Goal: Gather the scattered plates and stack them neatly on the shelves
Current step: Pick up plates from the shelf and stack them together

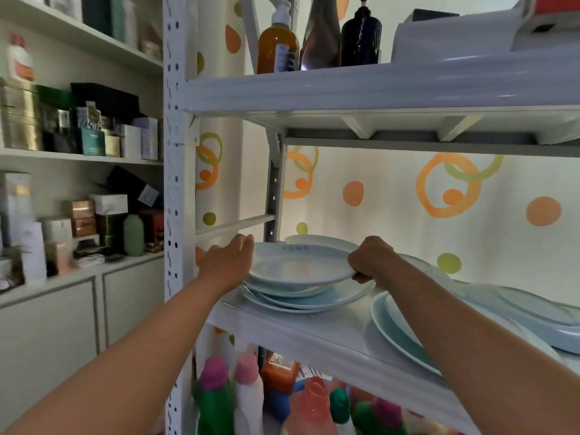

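Holding: your right hand is curled over the right rim of the top plate, knuckles up, thumb tip showing under the rim, so it pinches the rim.
Left hand: your left hand is against the plate's left rim, fingers close together and reaching forward. Thumb hidden; cannot tell if it grips or just touches.
Top plate: pale blue, centre of frame, sitting on or just over the stack; the contact is unclear.
Stack: several pale plates, fanned unevenly, at the left end of the middle shelf.
Behind: another plate is at the back, partly hidden.
Right of frame: a large plate lies on the same shelf under your right forearm, with an oval platter further right.
Upper shelf: an amber pump bottle and a dark bottle, top centre.
Bottom of frame: coloured detergent bottles on the level below.
Left of frame: a white cabinet with boxes.
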